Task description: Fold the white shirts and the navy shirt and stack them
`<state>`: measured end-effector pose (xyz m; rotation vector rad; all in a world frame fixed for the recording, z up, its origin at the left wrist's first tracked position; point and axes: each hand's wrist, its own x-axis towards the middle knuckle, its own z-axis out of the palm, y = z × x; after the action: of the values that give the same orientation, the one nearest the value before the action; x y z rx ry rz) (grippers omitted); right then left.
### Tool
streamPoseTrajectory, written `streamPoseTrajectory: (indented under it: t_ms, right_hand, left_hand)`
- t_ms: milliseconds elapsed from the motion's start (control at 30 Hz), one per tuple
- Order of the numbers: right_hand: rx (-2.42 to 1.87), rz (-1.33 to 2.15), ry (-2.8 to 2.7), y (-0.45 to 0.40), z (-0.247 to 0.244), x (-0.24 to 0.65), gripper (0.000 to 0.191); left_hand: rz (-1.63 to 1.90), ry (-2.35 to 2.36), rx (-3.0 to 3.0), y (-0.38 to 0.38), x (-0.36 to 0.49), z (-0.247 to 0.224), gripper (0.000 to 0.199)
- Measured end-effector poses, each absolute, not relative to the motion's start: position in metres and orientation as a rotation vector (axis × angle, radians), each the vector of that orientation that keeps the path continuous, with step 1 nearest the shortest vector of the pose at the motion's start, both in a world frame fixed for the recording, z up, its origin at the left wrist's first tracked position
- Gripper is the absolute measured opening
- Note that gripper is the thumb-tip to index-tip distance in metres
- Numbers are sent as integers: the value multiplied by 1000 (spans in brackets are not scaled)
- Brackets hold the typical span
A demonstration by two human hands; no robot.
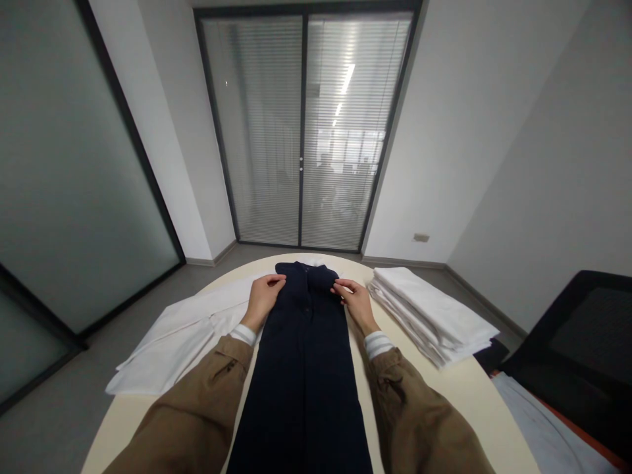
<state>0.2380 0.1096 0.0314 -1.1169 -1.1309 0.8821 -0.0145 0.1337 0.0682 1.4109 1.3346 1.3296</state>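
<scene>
A long dark navy garment with a buttoned front lies on the table, its narrow top end away from me. My left hand pinches its left edge near the top, thumb and fingertips together. On the opposite side, my right hand has thumb and fingers closed on the right edge of the same garment, just below its rounded top corner. One small button shows below the neck opening. The garment's near end runs out of view between my forearms.
White cloth lies spread on the left of the round cream table. To the right is a folded stack of white cloth. A black chair stands beside the table at right. Glass doors with blinds are beyond.
</scene>
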Motion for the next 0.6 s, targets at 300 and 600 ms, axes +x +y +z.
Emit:
streamPoseTrajectory:
  t_ms: [300,600]
  right_hand:
    - [-917,1140,-1051,85,52,227,62]
    - [-870,1356,-1243,23,85,245,73]
  left_hand:
    - [1345,1178,965,103,-13,86,31]
    - [1167,995,977,62,-36,94,36]
